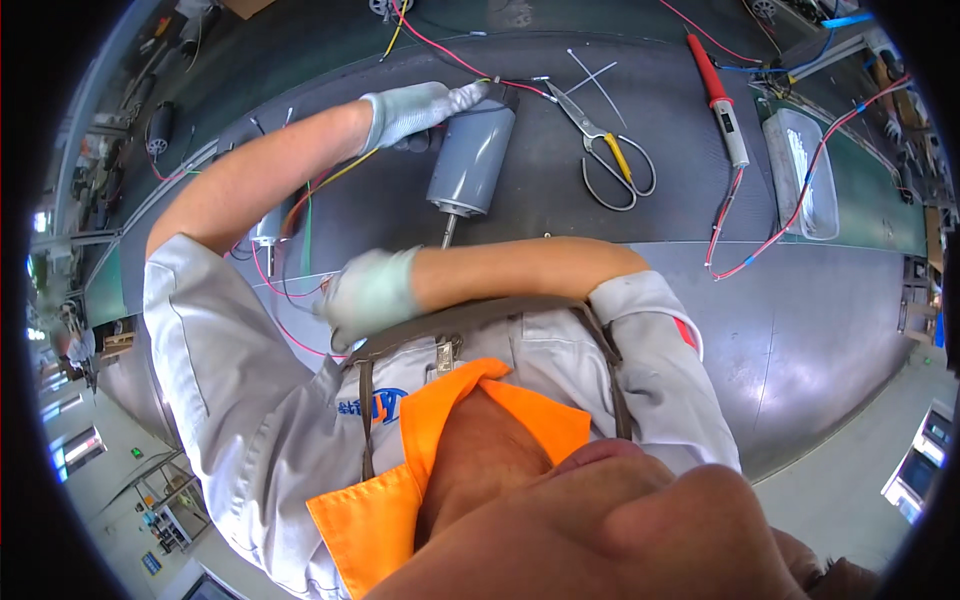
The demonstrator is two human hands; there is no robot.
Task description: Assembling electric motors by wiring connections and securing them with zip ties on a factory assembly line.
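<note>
My left hand (425, 110), in a pale glove with dark fingertips, grips the far end of a grey cylindrical motor (472, 160). Its index finger lies along the end where thin wires come out; the thumb's hold is partly hidden. The motor lies on the dark mat, its metal shaft (449, 230) toward me. My right hand (368, 292), gloved too, is close to my chest and smeared by motion. Thin red and grey wires run beside it, but its fingers do not show clearly. Yellow-handled scissors (615, 160) lie spread to the right of the motor.
Crossed white cable ties (596, 80) lie beyond the scissors. Farther right are a red-and-white pen-shaped tool (716, 100) with a trailing cord and a clear plastic tray (803, 175). A second grey motor (270, 228) with wires is at the left, partly behind my arm.
</note>
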